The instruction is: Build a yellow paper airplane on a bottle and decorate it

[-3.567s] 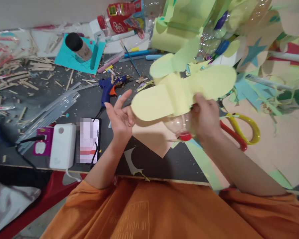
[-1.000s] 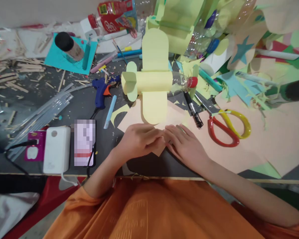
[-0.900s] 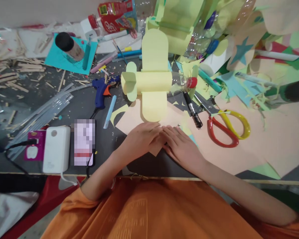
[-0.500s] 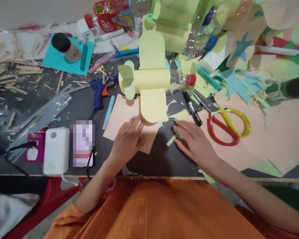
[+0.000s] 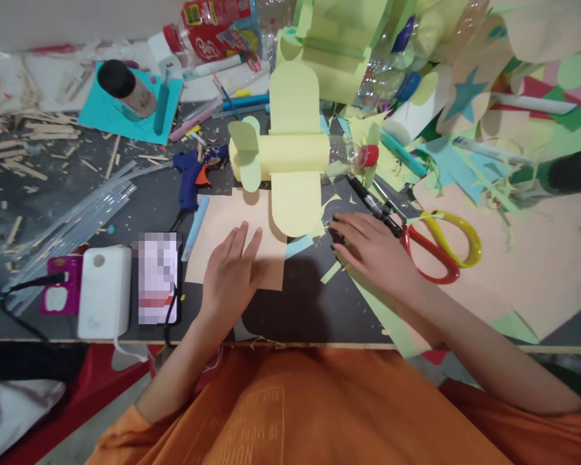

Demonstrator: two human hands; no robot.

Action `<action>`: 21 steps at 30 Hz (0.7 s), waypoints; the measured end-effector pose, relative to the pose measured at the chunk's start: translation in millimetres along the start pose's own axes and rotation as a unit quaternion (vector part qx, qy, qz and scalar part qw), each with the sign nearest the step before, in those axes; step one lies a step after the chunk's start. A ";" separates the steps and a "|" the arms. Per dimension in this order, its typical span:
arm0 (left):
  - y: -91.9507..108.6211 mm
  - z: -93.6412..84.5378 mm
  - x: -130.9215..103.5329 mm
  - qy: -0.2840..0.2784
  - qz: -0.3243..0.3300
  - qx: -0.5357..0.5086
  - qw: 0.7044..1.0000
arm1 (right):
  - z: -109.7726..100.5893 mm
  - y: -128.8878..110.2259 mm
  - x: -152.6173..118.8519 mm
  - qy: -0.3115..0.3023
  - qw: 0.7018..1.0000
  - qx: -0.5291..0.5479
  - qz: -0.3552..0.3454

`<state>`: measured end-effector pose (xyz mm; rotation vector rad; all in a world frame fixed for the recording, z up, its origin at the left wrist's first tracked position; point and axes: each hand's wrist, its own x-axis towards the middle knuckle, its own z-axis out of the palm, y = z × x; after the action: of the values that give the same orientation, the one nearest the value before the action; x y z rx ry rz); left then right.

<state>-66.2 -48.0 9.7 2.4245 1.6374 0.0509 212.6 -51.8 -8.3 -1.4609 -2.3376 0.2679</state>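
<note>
My left hand [image 5: 232, 271] lies with spread fingers on a peach paper sheet [image 5: 208, 226], holding nothing. To its right, my right hand [image 5: 368, 248] rests palm down near paper scraps, its fingers slightly apart and nothing seen in them. Just beyond the hands lies a model plane [image 5: 295, 155], a bottle wrapped in pale yellow paper with rounded wings and a red cap [image 5: 368, 155]. A black marker [image 5: 374, 205] and scissors with red and yellow handles [image 5: 433, 258] are next to my right hand. A light blue stick [image 5: 195, 227] lies at the sheet's left edge.
A blue glue gun [image 5: 190, 177], a phone [image 5: 158, 278], a white power bank [image 5: 105, 292] and clear glue sticks [image 5: 82, 226] are on the left. Behind stands a black-capped bottle [image 5: 126, 87] on turquoise paper. Peach sheets [image 5: 527, 258] and coloured scraps cover the right side.
The peach sheet has moved left and turned straighter under my left hand, pushing the light blue stick left. My right hand has shifted slightly forward and left, and the marker has moved.
</note>
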 end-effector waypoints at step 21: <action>-3.3 4.1 -2.5 0.012 0.003 0.010 1.000 | -29.8 15.3 36.8 -0.028 0.970 0.178 0.162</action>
<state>-69.6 -49.8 5.2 2.4518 1.6493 0.0638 222.8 -13.1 21.2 -1.6527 -1.9479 0.7811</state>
